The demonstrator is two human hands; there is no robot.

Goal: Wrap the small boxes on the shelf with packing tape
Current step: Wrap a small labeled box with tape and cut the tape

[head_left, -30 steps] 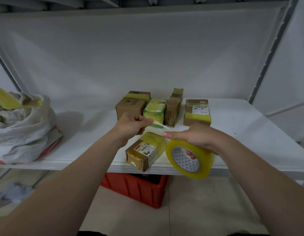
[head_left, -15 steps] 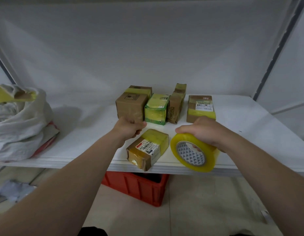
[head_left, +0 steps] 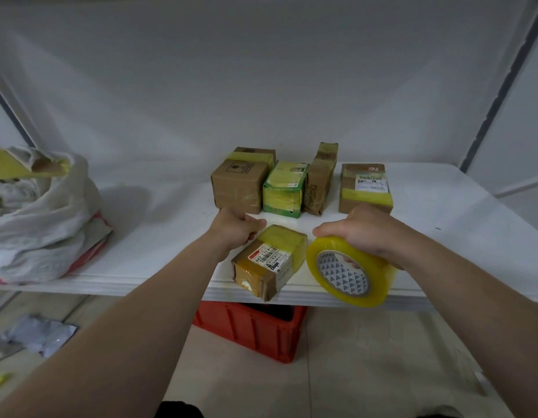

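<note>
A small cardboard box (head_left: pixel 269 260) with a white label and a yellow tape band lies at the front edge of the white shelf (head_left: pixel 159 236). My left hand (head_left: pixel 237 229) rests curled against its far left corner, fingers closed. My right hand (head_left: pixel 364 233) grips a yellowish roll of packing tape (head_left: pixel 349 270), held at the shelf edge just right of the box. Behind stand several taped boxes: a brown box (head_left: pixel 239 182), a green box (head_left: pixel 284 190), a narrow upright box (head_left: pixel 320 179) and a labelled box (head_left: pixel 365 188).
A white sack (head_left: pixel 41 212) with scraps of yellow tape and cardboard sits at the shelf's left end. A red crate (head_left: pixel 252 330) stands on the floor under the shelf. Grey shelf posts rise at both sides.
The tape strip stretched between my hands a second ago is gone. My left hand dropped to the front box's far corner, and my right hand lowered the roll beside the box.
</note>
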